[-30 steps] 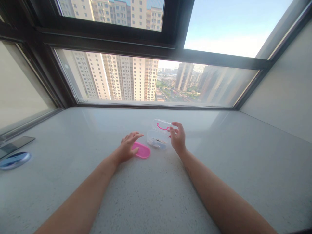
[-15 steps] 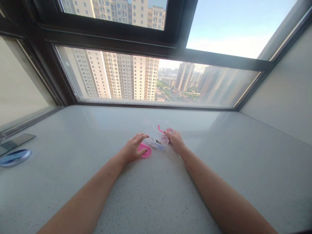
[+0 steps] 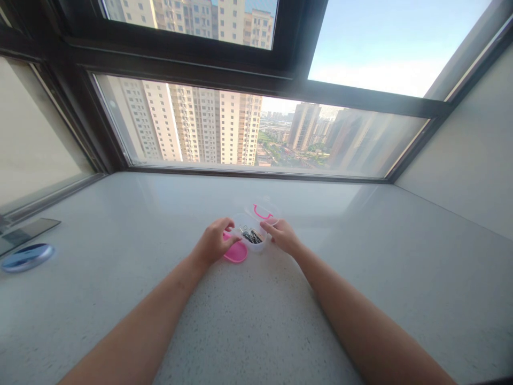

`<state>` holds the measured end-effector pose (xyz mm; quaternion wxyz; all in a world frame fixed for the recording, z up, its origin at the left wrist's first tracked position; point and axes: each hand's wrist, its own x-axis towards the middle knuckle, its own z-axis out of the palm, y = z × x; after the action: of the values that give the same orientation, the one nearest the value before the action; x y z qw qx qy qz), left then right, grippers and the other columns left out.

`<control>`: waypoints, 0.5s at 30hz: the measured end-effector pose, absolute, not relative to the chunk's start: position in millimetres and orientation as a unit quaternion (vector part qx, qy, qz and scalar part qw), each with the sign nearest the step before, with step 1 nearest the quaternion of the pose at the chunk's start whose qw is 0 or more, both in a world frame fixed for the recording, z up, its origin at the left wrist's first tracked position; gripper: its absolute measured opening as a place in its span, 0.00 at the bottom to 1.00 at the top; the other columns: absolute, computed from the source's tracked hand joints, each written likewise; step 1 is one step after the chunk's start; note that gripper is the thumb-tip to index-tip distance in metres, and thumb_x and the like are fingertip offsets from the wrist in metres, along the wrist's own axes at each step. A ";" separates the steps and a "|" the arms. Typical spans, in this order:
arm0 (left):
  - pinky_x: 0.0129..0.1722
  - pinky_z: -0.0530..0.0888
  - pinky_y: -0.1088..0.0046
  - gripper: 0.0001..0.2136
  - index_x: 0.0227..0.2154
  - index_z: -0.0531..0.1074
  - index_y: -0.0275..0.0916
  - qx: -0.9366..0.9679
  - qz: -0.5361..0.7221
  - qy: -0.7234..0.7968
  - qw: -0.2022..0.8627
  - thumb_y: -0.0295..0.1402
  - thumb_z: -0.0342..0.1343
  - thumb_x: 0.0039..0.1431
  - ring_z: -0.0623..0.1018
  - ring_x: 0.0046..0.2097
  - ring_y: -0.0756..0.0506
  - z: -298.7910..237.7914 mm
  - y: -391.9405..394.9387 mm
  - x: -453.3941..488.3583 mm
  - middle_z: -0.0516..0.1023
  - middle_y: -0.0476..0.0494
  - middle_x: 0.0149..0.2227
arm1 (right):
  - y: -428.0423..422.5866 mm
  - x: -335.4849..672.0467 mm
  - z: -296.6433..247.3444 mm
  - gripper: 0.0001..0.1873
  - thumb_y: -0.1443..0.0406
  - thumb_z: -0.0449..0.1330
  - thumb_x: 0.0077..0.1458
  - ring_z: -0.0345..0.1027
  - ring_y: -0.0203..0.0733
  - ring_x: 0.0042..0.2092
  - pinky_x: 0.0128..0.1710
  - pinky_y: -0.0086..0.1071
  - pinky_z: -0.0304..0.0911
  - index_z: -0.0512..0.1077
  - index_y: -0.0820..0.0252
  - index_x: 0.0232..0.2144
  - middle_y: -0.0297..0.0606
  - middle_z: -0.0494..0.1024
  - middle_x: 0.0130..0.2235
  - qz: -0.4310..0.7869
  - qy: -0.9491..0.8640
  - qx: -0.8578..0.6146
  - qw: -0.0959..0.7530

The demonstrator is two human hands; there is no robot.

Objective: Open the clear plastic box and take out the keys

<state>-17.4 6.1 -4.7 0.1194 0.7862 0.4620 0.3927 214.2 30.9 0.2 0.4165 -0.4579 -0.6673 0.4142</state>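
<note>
A small clear plastic container (image 3: 256, 247) stands on the pale speckled counter, with several dark and silvery metal pieces (image 3: 251, 235) inside, too small to name surely. Its clear lid (image 3: 250, 208), with a pink handle (image 3: 262, 213), is raised at the far side. My left hand (image 3: 214, 241) is curled at the container's left rim, thumb and fingers on its edge. With thumb and fingers closed, my right hand (image 3: 282, 234) grips the lid near its right edge. A pink oval plastic piece (image 3: 236, 253) lies on the counter, partly under my left hand.
On the left of the counter (image 3: 256, 321) lie a blue oval object (image 3: 27, 258) and a flat dark glossy slab (image 3: 30, 235). Dark window frames (image 3: 256, 172) border the far side, and a white wall (image 3: 473, 160) rises at the right.
The container has come slightly left and nearer, and its metal contents show more plainly. The lid and my right hand have shifted left. My left hand's fingers have closed in.
</note>
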 end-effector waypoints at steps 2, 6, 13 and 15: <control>0.37 0.72 0.68 0.11 0.33 0.66 0.39 0.779 0.407 0.464 0.108 0.35 0.60 0.48 0.76 0.36 0.44 -5.1 7.0 -18.9 0.74 0.45 0.33 | 27.7 211.1 1.9 0.23 0.48 0.57 0.46 0.62 0.36 0.21 0.17 0.25 0.53 0.72 0.63 0.21 0.34 0.70 0.18 0.414 -0.672 -0.460 0.407; 0.39 0.74 0.66 0.12 0.34 0.67 0.39 0.763 0.431 0.471 0.099 0.34 0.61 0.48 0.76 0.36 0.44 -5.6 8.7 -20.6 0.74 0.44 0.35 | 22.5 203.7 3.6 0.23 0.49 0.55 0.49 0.66 0.37 0.22 0.13 0.23 0.53 0.74 0.63 0.30 0.37 0.74 0.24 0.454 -0.670 -0.451 0.376; 0.47 0.71 0.62 0.27 0.52 0.58 0.38 0.767 0.426 0.459 0.136 0.36 0.60 0.49 0.74 0.47 0.42 -9.8 9.1 -16.0 0.71 0.35 0.49 | 22.6 197.6 1.7 0.22 0.50 0.56 0.48 0.67 0.37 0.26 0.20 0.26 0.63 0.75 0.64 0.32 0.37 0.76 0.27 0.384 -0.663 -0.455 0.453; 0.49 0.69 0.59 0.35 0.57 0.51 0.37 0.775 0.404 0.464 0.146 0.39 0.60 0.49 0.73 0.50 0.40 -12.7 9.0 -15.8 0.70 0.31 0.50 | 23.2 198.0 1.1 0.22 0.50 0.56 0.48 0.68 0.38 0.27 0.22 0.27 0.63 0.76 0.65 0.32 0.37 0.76 0.26 0.332 -0.674 -0.472 0.461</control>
<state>-15.8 9.0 -12.7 0.1459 0.7745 0.4641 0.4042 198.0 23.2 1.1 0.4610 -0.4722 -0.6741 0.3319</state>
